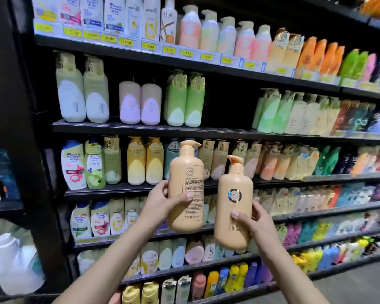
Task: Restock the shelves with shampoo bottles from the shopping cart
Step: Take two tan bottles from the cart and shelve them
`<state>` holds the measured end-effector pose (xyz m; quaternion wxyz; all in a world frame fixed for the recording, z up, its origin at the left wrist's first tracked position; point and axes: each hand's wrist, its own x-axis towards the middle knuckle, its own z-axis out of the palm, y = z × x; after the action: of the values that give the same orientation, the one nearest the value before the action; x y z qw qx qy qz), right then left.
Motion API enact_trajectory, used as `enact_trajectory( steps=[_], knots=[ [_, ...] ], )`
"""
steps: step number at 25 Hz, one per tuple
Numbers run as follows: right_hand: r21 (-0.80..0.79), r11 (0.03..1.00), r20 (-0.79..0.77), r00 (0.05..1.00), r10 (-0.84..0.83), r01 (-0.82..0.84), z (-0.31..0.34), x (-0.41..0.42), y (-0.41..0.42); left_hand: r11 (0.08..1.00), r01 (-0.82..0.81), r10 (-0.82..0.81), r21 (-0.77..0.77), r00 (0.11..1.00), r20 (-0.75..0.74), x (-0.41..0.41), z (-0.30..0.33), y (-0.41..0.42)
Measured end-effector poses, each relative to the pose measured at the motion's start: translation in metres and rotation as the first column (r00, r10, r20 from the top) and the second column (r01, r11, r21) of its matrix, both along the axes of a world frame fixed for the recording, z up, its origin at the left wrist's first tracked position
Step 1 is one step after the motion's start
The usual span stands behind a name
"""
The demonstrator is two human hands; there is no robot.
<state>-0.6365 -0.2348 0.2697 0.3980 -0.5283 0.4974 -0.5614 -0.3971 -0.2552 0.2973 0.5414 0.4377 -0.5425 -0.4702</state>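
Two peach pump bottles are in our hands at centre frame, neither shelved yet. Our left hand (162,199) grips the left bottle (185,187), back label facing us; our right hand (258,218) grips the right bottle (234,205), logo forward. We judge the dark gap (230,102) on the second shelf, right of the green bottles (185,99), the likely slot. Cart not in view; remaining stock unknown.

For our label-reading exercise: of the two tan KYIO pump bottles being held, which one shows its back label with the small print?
The bottle in the left hand, the higher one. The right hand's bottle shows the round front logo.
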Motion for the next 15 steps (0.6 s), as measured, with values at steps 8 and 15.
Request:
enact_trajectory(
  steps=[8,15],
  knots=[
    [-0.126,0.992,-0.005,1.0,-0.009,0.008,0.058,-0.035,-0.124,0.992,-0.049,0.052,-0.116,0.998,0.023,-0.045,0.053,-0.124],
    [-0.245,0.967,-0.013,0.998,-0.068,0.063,0.102,-0.059,-0.233,0.966,-0.062,0.095,-0.249,0.988,0.122,-0.077,0.108,-0.231]
  ],
)
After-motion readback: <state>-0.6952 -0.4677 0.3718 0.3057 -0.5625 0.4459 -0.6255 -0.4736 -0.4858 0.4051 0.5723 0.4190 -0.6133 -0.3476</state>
